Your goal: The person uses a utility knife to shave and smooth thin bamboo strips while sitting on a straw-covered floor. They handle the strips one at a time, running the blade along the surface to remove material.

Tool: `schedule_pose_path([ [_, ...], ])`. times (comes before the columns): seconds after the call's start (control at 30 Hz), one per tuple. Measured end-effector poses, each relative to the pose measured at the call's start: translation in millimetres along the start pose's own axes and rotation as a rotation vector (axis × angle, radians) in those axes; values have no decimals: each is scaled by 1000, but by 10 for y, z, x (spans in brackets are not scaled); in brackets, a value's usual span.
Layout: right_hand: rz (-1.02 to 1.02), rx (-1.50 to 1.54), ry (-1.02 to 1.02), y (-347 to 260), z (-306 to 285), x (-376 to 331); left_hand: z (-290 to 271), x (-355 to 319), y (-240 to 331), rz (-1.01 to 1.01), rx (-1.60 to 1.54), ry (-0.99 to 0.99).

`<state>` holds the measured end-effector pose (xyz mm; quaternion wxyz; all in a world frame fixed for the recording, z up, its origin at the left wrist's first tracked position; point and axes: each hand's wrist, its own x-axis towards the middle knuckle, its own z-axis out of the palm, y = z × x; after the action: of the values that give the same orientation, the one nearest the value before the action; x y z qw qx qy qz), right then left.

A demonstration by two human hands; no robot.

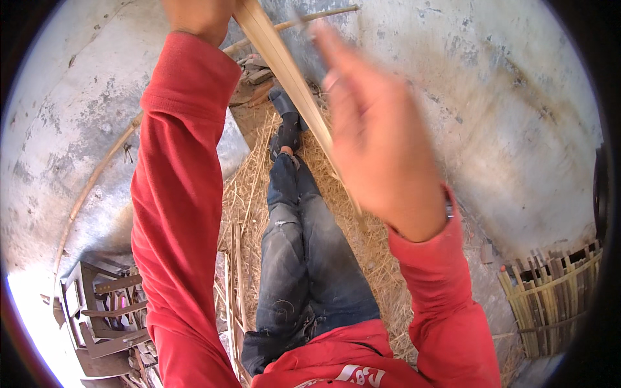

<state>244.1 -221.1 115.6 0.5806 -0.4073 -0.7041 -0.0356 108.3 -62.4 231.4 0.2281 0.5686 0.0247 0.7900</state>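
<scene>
My left hand (pixel 199 18) is at the top edge, cut off by the frame, and seems closed on the upper end of a long pale split bamboo strip (pixel 278 52). The strip slants down to the right and passes behind my right hand (pixel 385 142). That hand is smeared by motion, its fingers curled around a dark blade-like tool (pixel 317 55) whose exact kind is too blurred to tell. The strip's lower end thins to a tip over my stretched-out legs (pixel 291 258).
Straw (pixel 381 278) covers the floor around my legs. A worn plaster wall (pixel 504 129) rises ahead and to the right. At lower left lies a broken wooden frame (pixel 103 310); a slatted basket (pixel 556 297) stands at lower right. A thin bent pole (pixel 87 191) leans along the left wall.
</scene>
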Motion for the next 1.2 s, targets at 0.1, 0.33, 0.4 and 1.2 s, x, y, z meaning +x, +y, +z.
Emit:
schedule_pose_path([
  [0.1, 94, 73, -82, -3, 102, -354, -105, -8, 87, -31, -57, -52],
  [0.33, -27, -85, -40, -430, -156, -8, 151, -73, 191, 12, 18, -43],
  [0.4, -74, -107, -28, -386, -166, 98, 294, -122, 227, 26, 50, -65],
  [1.2, 189, 112, -68, 54, -166, -335, 410, -191, 188, 80, 71, -67],
])
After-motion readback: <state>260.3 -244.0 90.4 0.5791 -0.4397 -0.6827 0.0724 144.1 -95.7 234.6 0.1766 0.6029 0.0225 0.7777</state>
